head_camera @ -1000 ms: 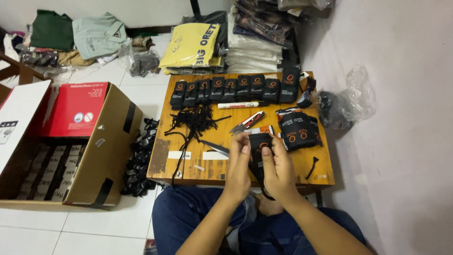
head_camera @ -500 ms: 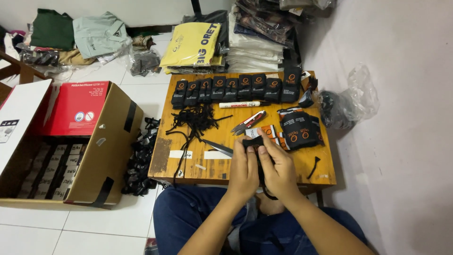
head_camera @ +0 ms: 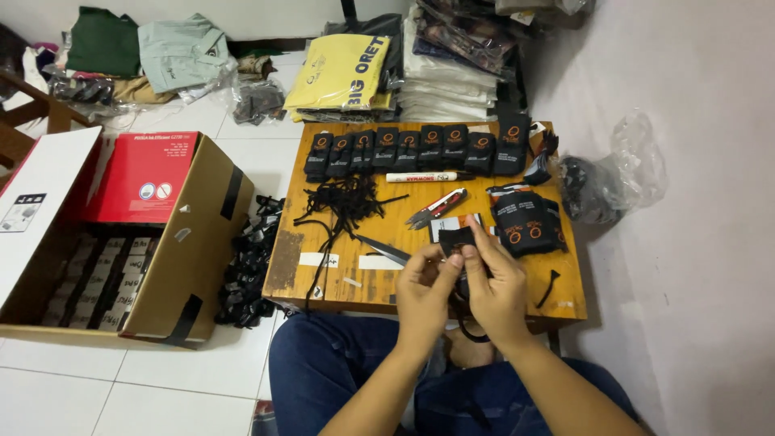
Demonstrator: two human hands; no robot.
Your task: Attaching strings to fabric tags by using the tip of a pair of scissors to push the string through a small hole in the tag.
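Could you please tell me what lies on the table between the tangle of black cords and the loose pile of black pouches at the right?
In the head view, red-handled snips lie between the cords and the pile of pouches.

Left hand (head_camera: 429, 292) and right hand (head_camera: 494, 284) meet, fingers pinched together, forearms converging.

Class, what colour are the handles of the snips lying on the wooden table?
Red, seen in the head view: snips on the table.

Low wooden table (head_camera: 323, 278) w/ row of black pouches (head_camera: 416, 149) at far edge, white marker (head_camera: 424, 177), red-handled snips (head_camera: 437, 207), tangle of black cords (head_camera: 347, 200). Open cardboard box (head_camera: 173, 266) at left, folded clothes (head_camera: 161, 48) behind, clear plastic bag (head_camera: 634, 165) at right
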